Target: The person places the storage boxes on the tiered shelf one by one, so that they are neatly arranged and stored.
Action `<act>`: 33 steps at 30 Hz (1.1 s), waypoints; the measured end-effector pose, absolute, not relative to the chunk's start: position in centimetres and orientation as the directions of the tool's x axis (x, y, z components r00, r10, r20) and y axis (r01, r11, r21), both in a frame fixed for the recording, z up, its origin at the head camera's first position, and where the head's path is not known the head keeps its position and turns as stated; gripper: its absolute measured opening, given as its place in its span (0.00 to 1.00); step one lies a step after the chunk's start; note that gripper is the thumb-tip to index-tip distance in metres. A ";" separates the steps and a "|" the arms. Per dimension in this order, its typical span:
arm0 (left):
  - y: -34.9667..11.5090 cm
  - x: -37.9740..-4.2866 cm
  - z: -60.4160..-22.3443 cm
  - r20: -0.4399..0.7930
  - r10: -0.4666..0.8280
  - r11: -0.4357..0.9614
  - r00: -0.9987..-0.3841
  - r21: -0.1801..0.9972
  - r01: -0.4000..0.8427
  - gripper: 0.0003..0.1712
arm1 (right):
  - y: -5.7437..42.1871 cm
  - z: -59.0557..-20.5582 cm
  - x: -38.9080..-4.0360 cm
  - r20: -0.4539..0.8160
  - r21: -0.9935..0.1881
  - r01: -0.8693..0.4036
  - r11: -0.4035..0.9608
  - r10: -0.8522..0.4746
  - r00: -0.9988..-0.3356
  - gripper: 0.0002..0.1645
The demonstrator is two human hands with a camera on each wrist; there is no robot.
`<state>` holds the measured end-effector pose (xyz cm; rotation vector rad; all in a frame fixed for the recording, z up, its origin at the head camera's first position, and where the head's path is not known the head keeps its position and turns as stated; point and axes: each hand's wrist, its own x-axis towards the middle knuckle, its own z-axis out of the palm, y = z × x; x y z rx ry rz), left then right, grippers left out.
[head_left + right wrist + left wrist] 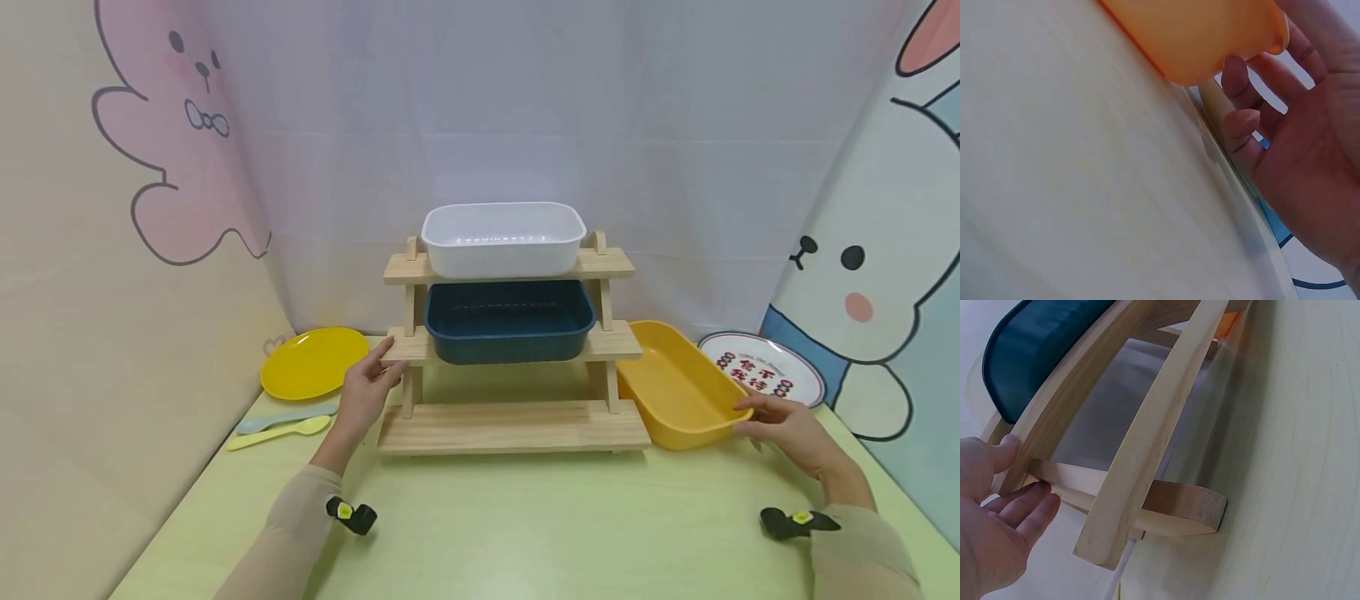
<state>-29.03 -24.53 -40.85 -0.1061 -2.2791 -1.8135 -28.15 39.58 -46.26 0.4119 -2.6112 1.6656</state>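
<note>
A three-tier wooden stand (517,427) stands in the middle of the table. My left hand (365,392) holds the left end of its middle shelf (1054,419), thumb on top and fingers below. On that shelf sits a dark blue rectangular dish (510,337); a white one (504,260) sits on the top shelf. The bottom shelf bears nothing. Right of the stand, a yellow rectangular dish (678,387) is tilted, its left side close against the stand. My right hand (787,429) grips that dish's right front rim, also seen in the right wrist view.
At the left lie a round yellow plate (311,364), a blue-grey utensil (288,418) and a pale yellow spoon (279,433). A white oval plate with red characters (765,367) leans at the back right. Curtains with cartoon animals (525,150) enclose the table (517,525).
</note>
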 end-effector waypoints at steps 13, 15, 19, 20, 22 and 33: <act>-24.4 -28.8 -41.1 0.226 -0.086 0.230 -0.970 0.952 0.201 0.35 | 39.1 -46.1 -27.9 0.142 -0.868 -0.181 0.462 -0.119 -0.983 0.14; -24.4 -28.8 -41.2 0.233 -0.087 0.224 -0.969 0.952 0.209 0.35 | 39.3 -46.0 -27.7 0.140 -0.847 -0.164 0.506 -0.086 -0.986 0.16; -24.3 -28.7 -41.1 0.244 -0.092 0.223 -0.966 0.950 0.218 0.35 | 39.7 -45.4 -27.5 0.162 -0.822 -0.165 0.546 -0.053 -0.985 0.17; -24.3 -28.7 -41.1 0.247 -0.094 0.222 -0.965 0.950 0.221 0.35 | 39.9 -45.2 -27.4 0.173 -0.827 -0.175 0.535 -0.054 -0.983 0.16; -24.3 -28.7 -41.1 0.253 -0.096 0.225 -0.963 0.948 0.226 0.35 | 40.2 -44.7 -27.3 0.202 -0.840 -0.204 0.503 -0.059 -0.978 0.13; -24.6 -29.1 -41.0 0.249 -0.101 0.234 -0.963 0.947 0.220 0.35 | 41.4 -42.1 -26.1 0.320 -0.908 -0.316 0.276 -0.032 -0.947 0.10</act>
